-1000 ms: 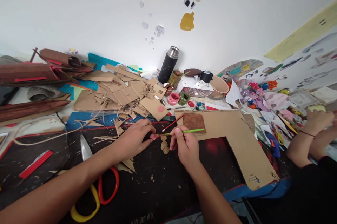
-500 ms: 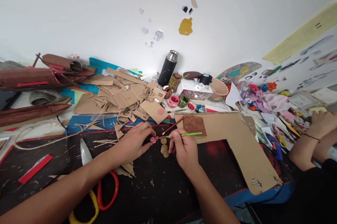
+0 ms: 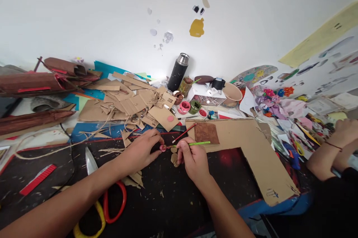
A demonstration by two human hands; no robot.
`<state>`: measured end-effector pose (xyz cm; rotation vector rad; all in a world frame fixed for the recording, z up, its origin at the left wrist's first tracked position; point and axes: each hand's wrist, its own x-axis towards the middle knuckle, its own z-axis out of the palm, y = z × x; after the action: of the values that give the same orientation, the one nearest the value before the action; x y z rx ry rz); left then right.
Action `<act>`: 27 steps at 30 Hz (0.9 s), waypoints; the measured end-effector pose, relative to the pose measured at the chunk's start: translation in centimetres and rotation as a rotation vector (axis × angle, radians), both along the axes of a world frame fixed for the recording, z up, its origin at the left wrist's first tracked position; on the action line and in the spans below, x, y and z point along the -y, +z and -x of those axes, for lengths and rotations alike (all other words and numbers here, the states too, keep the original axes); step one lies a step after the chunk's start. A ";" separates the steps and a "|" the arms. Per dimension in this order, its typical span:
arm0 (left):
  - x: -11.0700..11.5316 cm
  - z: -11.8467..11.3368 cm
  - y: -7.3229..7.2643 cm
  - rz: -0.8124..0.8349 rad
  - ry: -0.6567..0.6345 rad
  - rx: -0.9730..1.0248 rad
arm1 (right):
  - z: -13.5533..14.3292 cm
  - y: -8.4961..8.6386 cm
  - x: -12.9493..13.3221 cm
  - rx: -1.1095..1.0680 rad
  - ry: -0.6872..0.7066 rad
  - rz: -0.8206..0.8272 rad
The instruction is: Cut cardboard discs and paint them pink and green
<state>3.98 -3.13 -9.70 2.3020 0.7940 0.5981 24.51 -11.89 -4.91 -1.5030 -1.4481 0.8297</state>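
My left hand (image 3: 145, 149) pinches a small round disc (image 3: 162, 148) coloured pink, between thumb and fingers. My right hand (image 3: 193, 157) is closed around a paintbrush (image 3: 199, 143) with a bright green handle, its tip touching or very near the disc. Several plain cardboard discs (image 3: 174, 159) lie on the dark tabletop between my hands, partly behind my right fingers. A red pencil-like stick (image 3: 184, 133) rests just beyond. Behind the hands stand a jar of pink paint (image 3: 184, 107), a jar of green paint (image 3: 195, 106) and a small pot of red paint (image 3: 203, 113).
Scissors (image 3: 114, 202) with red and yellow handles lie beneath my left forearm. Cardboard scraps (image 3: 131, 100) are heaped at back left, beside a black flask (image 3: 178, 71). A large cut cardboard sheet (image 3: 251, 144) covers the right side. Another person's arm (image 3: 324, 156) is at far right.
My right hand and the brush have shifted slightly left, toward the disc. My left hand keeps its hold on the disc, almost unmoved.
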 end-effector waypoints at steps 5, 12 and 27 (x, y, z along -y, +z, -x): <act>-0.1 0.2 -0.1 -0.006 -0.026 0.004 | -0.1 0.0 0.2 0.010 -0.004 0.007; 0.3 0.1 0.2 -0.023 0.001 -0.016 | 0.1 0.1 0.1 0.000 0.001 -0.001; 0.2 -0.2 0.5 0.000 -0.008 -0.014 | 0.0 -0.1 0.1 -0.020 0.001 -0.007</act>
<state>4.15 -3.37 -9.22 2.3107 0.7907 0.5783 24.49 -11.95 -5.02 -1.4847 -1.4364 0.8368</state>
